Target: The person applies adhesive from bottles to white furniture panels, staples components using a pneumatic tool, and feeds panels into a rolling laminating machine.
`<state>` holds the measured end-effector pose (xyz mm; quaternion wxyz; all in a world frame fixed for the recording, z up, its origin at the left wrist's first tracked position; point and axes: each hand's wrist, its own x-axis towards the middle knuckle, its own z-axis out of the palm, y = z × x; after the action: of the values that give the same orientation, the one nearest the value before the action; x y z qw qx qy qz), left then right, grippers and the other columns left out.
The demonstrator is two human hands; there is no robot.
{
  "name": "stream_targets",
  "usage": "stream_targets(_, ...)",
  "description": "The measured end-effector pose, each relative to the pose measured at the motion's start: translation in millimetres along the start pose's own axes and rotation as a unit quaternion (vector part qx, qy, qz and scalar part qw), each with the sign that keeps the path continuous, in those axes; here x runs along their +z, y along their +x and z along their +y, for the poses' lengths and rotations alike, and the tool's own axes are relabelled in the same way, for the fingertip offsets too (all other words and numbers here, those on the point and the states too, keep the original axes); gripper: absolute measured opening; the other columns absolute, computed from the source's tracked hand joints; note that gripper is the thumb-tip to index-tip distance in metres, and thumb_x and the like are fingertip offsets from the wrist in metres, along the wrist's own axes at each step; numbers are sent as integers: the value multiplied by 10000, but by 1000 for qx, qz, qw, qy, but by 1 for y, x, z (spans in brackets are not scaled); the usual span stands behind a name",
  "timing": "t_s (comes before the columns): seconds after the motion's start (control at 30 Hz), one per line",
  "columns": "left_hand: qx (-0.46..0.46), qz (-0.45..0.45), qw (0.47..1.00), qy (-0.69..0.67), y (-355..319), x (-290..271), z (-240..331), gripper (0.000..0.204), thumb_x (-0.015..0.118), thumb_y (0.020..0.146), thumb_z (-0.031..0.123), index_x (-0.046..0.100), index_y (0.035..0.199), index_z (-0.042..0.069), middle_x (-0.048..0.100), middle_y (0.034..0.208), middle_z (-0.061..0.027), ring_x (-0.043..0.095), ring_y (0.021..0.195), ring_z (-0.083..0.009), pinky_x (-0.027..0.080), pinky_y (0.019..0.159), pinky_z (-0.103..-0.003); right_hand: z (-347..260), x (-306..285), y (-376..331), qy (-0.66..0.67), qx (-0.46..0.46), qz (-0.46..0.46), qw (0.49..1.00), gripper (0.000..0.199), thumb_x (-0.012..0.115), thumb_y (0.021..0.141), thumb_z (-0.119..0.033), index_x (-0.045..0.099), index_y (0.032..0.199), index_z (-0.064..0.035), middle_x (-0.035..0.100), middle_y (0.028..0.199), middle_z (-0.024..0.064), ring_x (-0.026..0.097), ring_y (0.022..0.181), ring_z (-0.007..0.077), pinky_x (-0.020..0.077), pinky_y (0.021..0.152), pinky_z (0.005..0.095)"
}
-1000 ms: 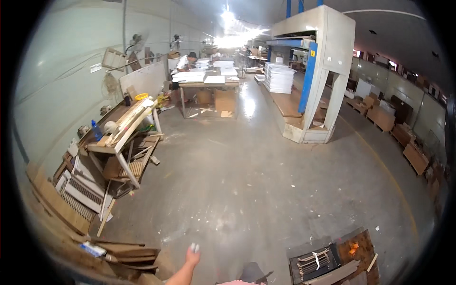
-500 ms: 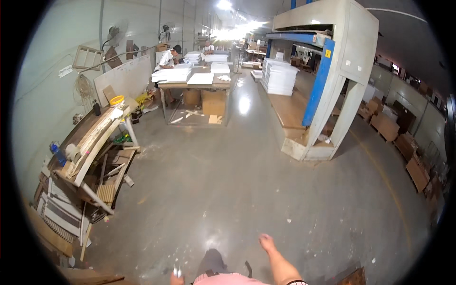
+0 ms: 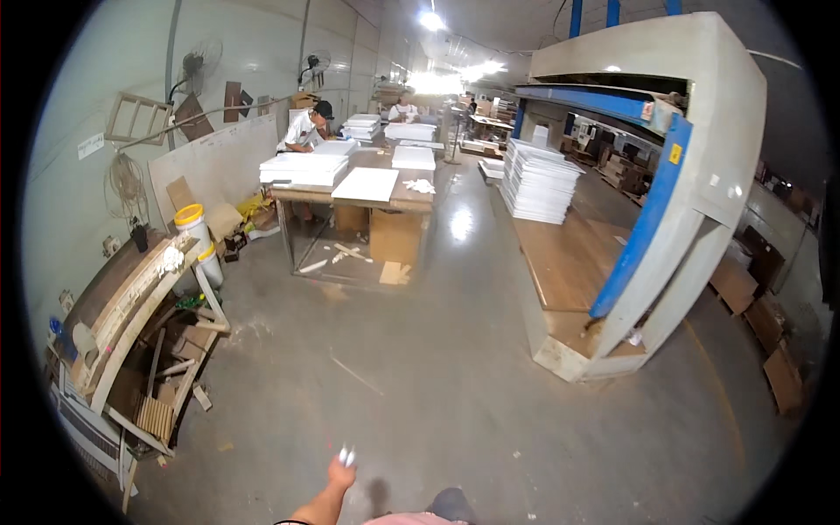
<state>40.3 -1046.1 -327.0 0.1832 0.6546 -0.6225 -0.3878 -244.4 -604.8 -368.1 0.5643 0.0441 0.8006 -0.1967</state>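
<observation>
Low in the view, my left hand is swung out in front of me over the grey floor. Its fingers are closed around two small white, narrow-tipped pieces that stick out past the fingertips; their exact kind is too small to tell. My right hand is outside the picture. Part of my pink top and a dark shoe or trouser leg show at the lower edge.
A work table bearing stacked white panels stands ahead, with a person bending at its left side. On the right is a large press with a tall panel stack. A cluttered wooden bench and buckets line the left.
I have moved forward: the table, press and bench look nearer. My left hand has swung forward with the white pieces; my right arm has dropped out of view.
</observation>
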Motion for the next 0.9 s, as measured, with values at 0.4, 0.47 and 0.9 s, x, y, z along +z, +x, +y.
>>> stream_targets(0.4,-146,-50,942,-298,346,227,352,292,676,881,112,567,1149,79,685,989,-109,693,872,-297,562,731,-454,-508,-257,255,83,-61,125,987,273,599,938,-289,665,1043,-46,648,827,32,607,735,214,526,638,405)
stream_targets(0.47,-205,-31,895,-394,376,244,381,283,659,895,107,562,1160,90,683,1018,-87,695,860,-283,563,709,-458,-648,-298,325,143,-167,170,961,269,603,935,-286,663,1039,-45,643,820,30,604,733,215,525,636,405)
stream_targets(0.9,-25,-100,891,-442,799,388,830,185,688,939,141,624,1099,73,685,955,1,606,827,-102,503,667,-301,-1109,-442,478,-200,-322,-46,924,308,668,922,-301,699,1138,-84,715,1036,79,682,935,230,542,838,372)
